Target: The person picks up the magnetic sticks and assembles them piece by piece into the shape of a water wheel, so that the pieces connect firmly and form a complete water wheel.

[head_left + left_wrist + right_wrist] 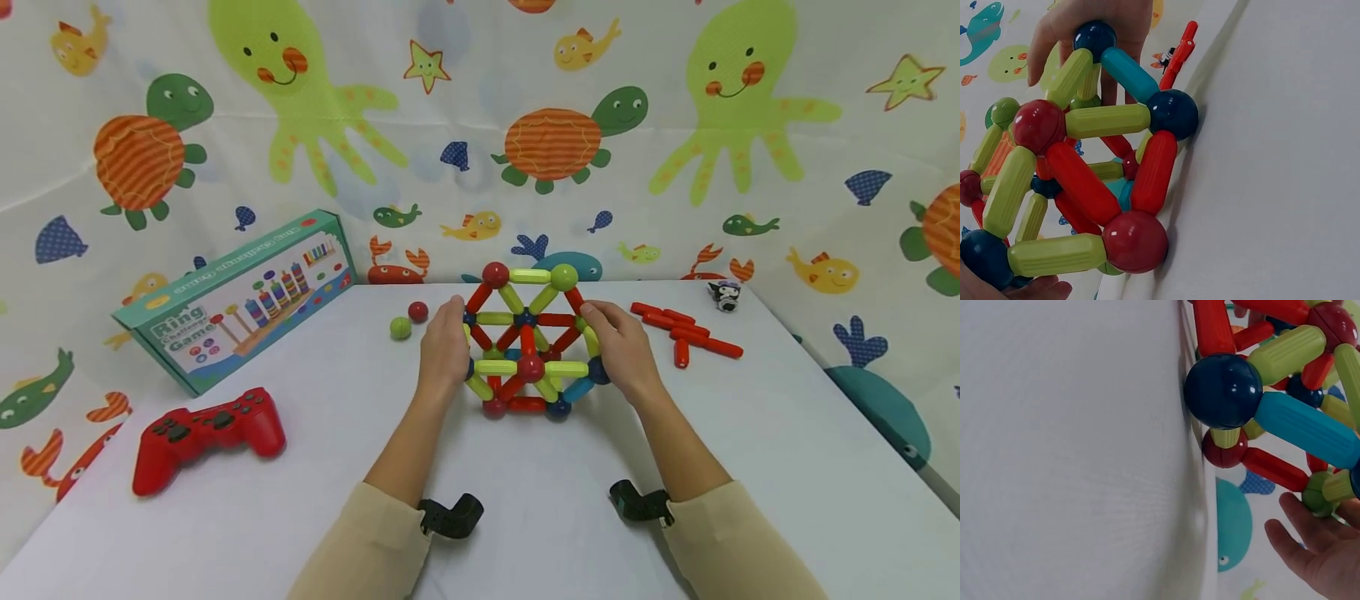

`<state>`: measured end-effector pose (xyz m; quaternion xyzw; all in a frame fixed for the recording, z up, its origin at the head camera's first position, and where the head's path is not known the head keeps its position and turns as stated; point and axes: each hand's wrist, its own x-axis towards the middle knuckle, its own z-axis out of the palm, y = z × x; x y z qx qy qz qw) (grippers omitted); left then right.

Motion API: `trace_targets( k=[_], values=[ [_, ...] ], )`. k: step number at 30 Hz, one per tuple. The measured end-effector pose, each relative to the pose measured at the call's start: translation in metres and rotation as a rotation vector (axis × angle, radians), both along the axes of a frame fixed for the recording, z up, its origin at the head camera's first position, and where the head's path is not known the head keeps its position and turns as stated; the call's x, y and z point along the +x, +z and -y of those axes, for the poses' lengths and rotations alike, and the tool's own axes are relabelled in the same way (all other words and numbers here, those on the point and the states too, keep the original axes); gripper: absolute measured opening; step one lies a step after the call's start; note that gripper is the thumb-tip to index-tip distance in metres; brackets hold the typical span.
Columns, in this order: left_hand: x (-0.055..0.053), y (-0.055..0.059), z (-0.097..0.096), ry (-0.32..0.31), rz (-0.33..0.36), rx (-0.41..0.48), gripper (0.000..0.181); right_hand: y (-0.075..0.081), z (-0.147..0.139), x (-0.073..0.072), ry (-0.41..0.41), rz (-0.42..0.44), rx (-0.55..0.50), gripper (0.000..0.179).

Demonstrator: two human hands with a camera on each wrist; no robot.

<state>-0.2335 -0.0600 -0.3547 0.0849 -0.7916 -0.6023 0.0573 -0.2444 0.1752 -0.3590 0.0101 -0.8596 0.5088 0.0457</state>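
Observation:
A ball-and-rod toy frame (530,367) stands on the white table in front of me, built of red, yellow-green and blue rods joined by red, green and dark blue balls. My left hand (444,350) holds its left side. On the opposite side my right hand (621,346) grips it, thumb on top near a green ball. The left wrist view shows the left fingers (1050,289) under a dark blue ball (986,257). Seen from the right wrist, the right fingers (1300,519) spread beside a green ball (1317,495). Lower balls rest at the tabletop.
Loose red rods (690,332) lie to the right, with a small black-and-white figure (725,295) behind them. A red ball (418,312) and a green ball (401,327) sit left of the frame. Further left are a game box (247,300) and a red game controller (210,433).

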Motion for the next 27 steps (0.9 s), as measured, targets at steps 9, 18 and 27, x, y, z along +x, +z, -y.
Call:
trace_targets(
  k=[9,18,27],
  values=[
    [-0.0003,-0.0021,0.0000,-0.002,-0.005,-0.004,0.067,-0.0013,-0.0013,0.0016,0.006,-0.002,0.007,0.067],
    [0.0025,-0.0011,0.0013,-0.029,0.004,-0.017,0.065,0.0001,-0.0031,0.0042,0.027,0.027,0.007,0.067],
    [0.0024,0.0008,0.0016,-0.045,0.016,-0.018,0.065,0.0029,-0.0033,0.0050,0.034,0.051,-0.010,0.067]
  ],
)
